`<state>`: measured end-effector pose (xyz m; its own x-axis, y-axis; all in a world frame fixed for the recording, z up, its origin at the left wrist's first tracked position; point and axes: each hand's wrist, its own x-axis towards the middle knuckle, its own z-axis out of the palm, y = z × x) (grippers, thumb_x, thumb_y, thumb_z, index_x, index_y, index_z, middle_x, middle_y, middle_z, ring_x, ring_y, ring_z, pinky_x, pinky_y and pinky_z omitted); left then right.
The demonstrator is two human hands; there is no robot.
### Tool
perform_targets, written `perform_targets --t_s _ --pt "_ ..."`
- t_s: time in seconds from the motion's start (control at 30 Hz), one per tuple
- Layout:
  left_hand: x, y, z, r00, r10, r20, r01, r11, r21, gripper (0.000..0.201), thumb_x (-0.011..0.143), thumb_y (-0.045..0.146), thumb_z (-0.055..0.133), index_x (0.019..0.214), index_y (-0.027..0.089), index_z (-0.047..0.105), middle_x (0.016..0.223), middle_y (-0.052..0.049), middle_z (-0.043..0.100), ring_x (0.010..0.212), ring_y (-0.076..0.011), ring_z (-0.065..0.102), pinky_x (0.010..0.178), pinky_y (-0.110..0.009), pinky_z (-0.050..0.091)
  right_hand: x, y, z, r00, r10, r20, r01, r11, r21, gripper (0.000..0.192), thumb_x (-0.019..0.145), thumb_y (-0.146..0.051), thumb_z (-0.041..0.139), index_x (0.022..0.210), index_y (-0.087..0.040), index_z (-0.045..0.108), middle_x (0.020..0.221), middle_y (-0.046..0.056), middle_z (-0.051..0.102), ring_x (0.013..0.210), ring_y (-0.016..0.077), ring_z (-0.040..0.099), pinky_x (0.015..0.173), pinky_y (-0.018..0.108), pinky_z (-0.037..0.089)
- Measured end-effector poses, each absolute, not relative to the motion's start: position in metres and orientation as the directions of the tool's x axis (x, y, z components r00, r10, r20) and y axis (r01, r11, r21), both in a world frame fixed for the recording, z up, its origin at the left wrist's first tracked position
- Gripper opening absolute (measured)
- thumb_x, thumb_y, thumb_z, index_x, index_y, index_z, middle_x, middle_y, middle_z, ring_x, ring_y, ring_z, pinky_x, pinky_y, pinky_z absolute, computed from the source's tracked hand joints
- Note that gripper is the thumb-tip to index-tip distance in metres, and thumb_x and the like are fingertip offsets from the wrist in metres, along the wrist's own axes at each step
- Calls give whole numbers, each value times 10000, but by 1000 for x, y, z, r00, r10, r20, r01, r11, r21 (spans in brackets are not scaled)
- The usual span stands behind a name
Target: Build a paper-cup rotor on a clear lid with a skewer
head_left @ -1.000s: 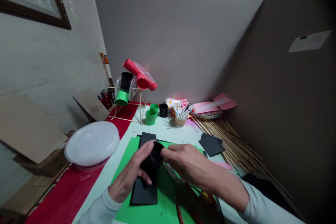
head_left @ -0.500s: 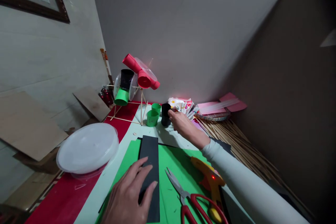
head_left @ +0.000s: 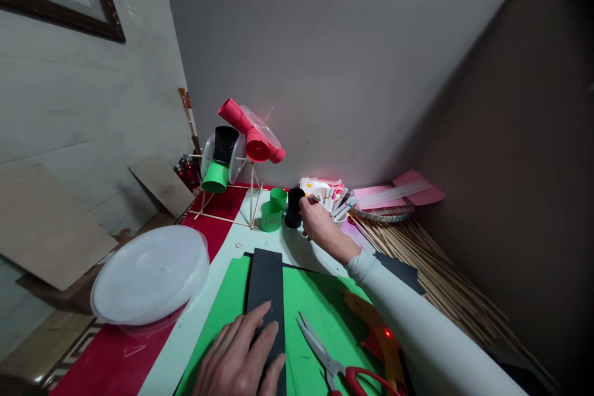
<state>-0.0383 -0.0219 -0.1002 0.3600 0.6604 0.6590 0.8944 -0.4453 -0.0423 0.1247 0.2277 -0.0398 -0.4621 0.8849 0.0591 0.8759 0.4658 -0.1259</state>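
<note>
At frame centre I have my right hand [head_left: 318,223] closed around the black tube [head_left: 294,207], just beside the green cups [head_left: 271,215]; a careless nudge could topple them. My left hand [head_left: 241,359] lies open, flat on the black strip [head_left: 265,288].

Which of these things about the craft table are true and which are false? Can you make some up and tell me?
1. The left hand lies flat on the long black paper strip. True.
2. The right hand is cutting with the red-handled scissors. False: the scissors lie untouched on the green paper sheet; the right hand is at the small black paper cup.
3. Two small green paper cups stand beside the black cup. True.
4. The round clear plastic lid sits on the green sheet. False: it sits to the left, over the red surface.
</note>
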Motion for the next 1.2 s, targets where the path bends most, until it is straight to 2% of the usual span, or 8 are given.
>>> perform_targets --t_s 0.37,0.53,0.67,0.77,0.83,0.93,1.07,1.2 --pt "-33 -20 -96 345 681 646 907 -420 -41 235 981 244 508 1061 193 722 1172 -164 788 921 -255 803 704 -354 688 131 201 -19 -441 889 125 890 451 -69 349 1021 -360 651 1308 -164 611 1212 90 675 985 216 699 844 410 615" --pt "-28 -23 -77 243 724 646 926 -371 68 278 995 239 468 1015 173 737 1027 -157 790 854 -278 788 685 -416 679 167 163 4 -489 860 144 859 504 -93 262 1032 -361 633 1186 -150 648 1040 48 695 855 176 691 770 357 605" --pt "-39 -23 -65 8 904 427 967 -117 228 257 1001 276 518 1049 140 730 980 -142 741 932 -322 738 837 -516 620 206 110 5 -536 833 138 822 553 -139 135 1040 -243 569 1117 -154 635 881 13 692 727 157 661 694 305 524" --pt "-45 -18 -56 -112 985 133 969 78 236 331 1021 325 509 1193 103 685 1104 -166 727 1068 -353 698 950 -521 546 231 62 -9 -570 812 126 794 584 -168 153 1029 -213 520 1139 -177 620 882 41 714 684 193 673 581 306 413" --pt "-45 -16 -53 -129 991 40 967 117 224 386 1030 358 497 1259 86 645 1139 -178 721 1082 -358 695 946 -503 532 243 34 -22 -602 789 122 769 614 -178 145 1016 -189 494 1091 -184 618 899 57 714 673 217 679 560 326 389" --pt "-41 -13 -55 -128 992 1 968 125 218 447 1024 416 505 1301 81 611 1151 -185 710 1037 -356 707 897 -479 533 247 5 -39 -662 738 131 714 674 -189 159 1047 -234 459 1033 -190 611 914 64 695 748 237 693 605 343 446" --pt "-38 -13 -67 -109 994 6 967 105 231 562 1009 434 520 1437 70 502 1252 -203 669 1112 -339 681 958 -463 507 235 -13 -54 -725 671 153 650 741 -168 150 999 -306 583 1066 -178 623 981 74 671 884 271 650 755 391 526" --pt "-45 -10 -81 -102 990 96 923 58 379 644 963 475 528 1503 136 435 1083 -110 690 965 -283 687 863 -409 505 226 -20 -65 -743 649 161 641 760 -108 179 972 -167 532 1111 -137 641 1002 110 652 851 276 582 798 453 520"
